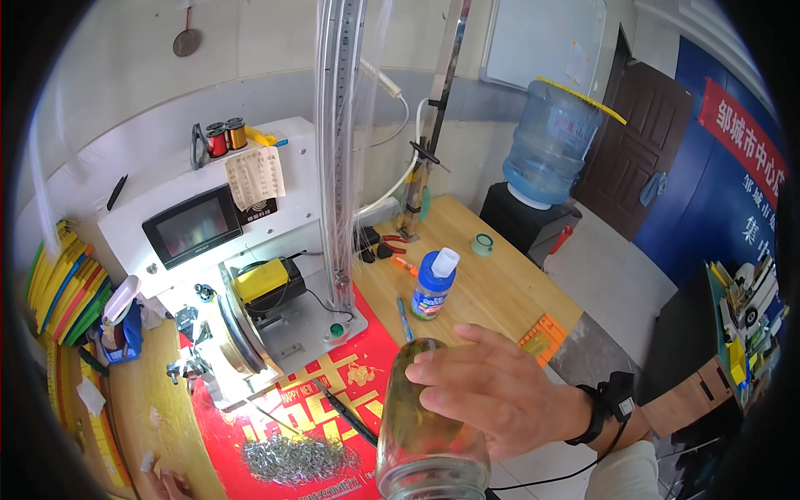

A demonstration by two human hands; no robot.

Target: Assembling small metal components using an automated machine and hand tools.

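My right hand (500,392) reaches in from the lower right, fingers laid round a clear glass jar (429,417). The jar is tilted, its threaded mouth towards me and its rounded, yellowish-green end away. At the lower left edge only part of my left hand (169,483) shows; its fingers are bent and apart, one tip looks whitish, and nothing shows between them. A pile of silvery tangled strips (298,461) lies between the hands on a red printed sheet (383,342), beside a slim black tool (346,412).
A white machine (287,158) with a screen, wheel and tall column stands behind the sheet. A blue bottle with white cap (433,283), a blue pen (405,318), red-handled pliers (388,247), green tape (482,243) and an orange ruler (543,337) lie on the wooden table.
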